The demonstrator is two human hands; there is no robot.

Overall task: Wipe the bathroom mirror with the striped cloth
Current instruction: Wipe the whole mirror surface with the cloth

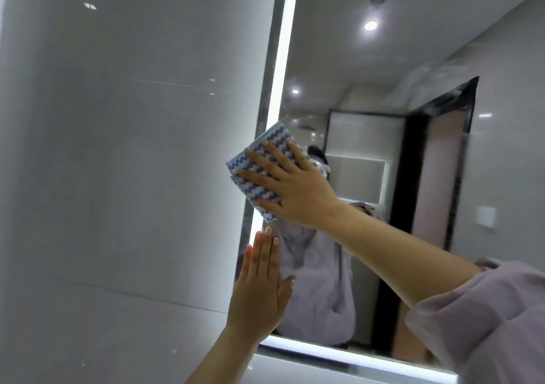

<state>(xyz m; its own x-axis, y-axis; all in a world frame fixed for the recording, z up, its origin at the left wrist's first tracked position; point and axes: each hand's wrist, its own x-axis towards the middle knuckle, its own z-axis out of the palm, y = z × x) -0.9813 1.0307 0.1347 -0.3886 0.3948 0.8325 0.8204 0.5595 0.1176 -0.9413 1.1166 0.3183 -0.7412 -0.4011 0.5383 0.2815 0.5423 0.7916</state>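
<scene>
The bathroom mirror (368,68) hangs on the wall, with a lit white strip along its left and bottom edges. A folded blue-and-white striped cloth (256,167) lies flat against the glass near the left edge. My right hand (290,183) presses on the cloth with fingers spread, arm reaching in from the lower right. My left hand (261,283) rests flat against the mirror's lower left corner, fingers together and pointing up, holding nothing.
A glossy pale tiled wall (124,162) fills the left side. The glass reflects a person in a pale top, a dark door frame (413,206), ceiling spotlights and a wall switch (485,217). A smeared patch (436,80) shows at the mirror's upper right.
</scene>
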